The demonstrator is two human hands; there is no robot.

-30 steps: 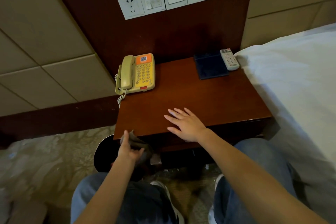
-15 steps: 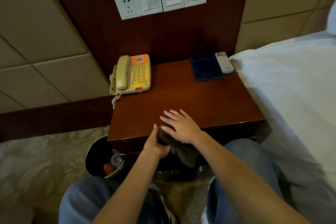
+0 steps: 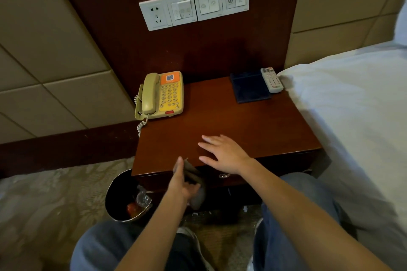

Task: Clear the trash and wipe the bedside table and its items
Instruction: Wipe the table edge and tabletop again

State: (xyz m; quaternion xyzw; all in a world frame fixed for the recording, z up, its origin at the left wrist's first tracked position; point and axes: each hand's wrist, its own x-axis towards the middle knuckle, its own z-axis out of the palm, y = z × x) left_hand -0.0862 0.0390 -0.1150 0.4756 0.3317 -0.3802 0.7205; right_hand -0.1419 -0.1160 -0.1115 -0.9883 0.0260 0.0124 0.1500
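A dark wooden bedside table (image 3: 242,125) stands against the wall. My left hand (image 3: 182,185) grips a grey-brown cloth (image 3: 195,179) at the table's front edge; part of the cloth hangs down in front of the drawer. My right hand (image 3: 224,153) lies flat on the tabletop near the front, fingers spread, holding nothing. At the back left sits a beige and yellow telephone (image 3: 161,95). A dark blue folder (image 3: 250,90) and a white remote (image 3: 272,80) lie at the back right.
A black trash bin (image 3: 120,196) with clear and red wrappers inside stands on the carpet left of the table. The bed (image 3: 356,116) with white sheets borders the table's right side. A socket and switch panel (image 3: 193,4) is on the wall above. My knees are below.
My left hand with the cloth has come up from beside the bin to the table's front edge, just left of my right hand. My right hand has stayed flat on the tabletop.
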